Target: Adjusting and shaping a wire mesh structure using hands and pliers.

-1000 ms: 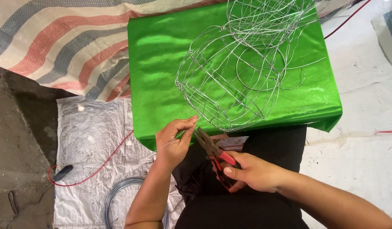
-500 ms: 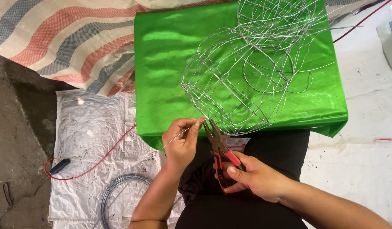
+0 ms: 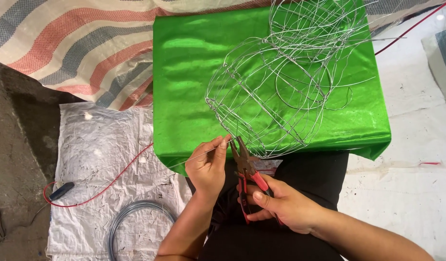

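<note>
Red-handled pliers [image 3: 247, 169] sit clasped in our right hand [image 3: 281, 205], nose pointing far toward the near rim of the wire frame [image 3: 271, 96]; our left hand [image 3: 208, 166] pinches a thin loose wire [image 3: 191, 158] between fingertips just left of the plier nose; we judge a tie is being made at the frame's near edge, and next the nose must catch that wire end close to the rim; the frame rests on green cloth [image 3: 184, 72]; a wire coil [image 3: 131, 220] and red cable [image 3: 112, 181] lie left on white sheeting [image 3: 102, 145].
</note>
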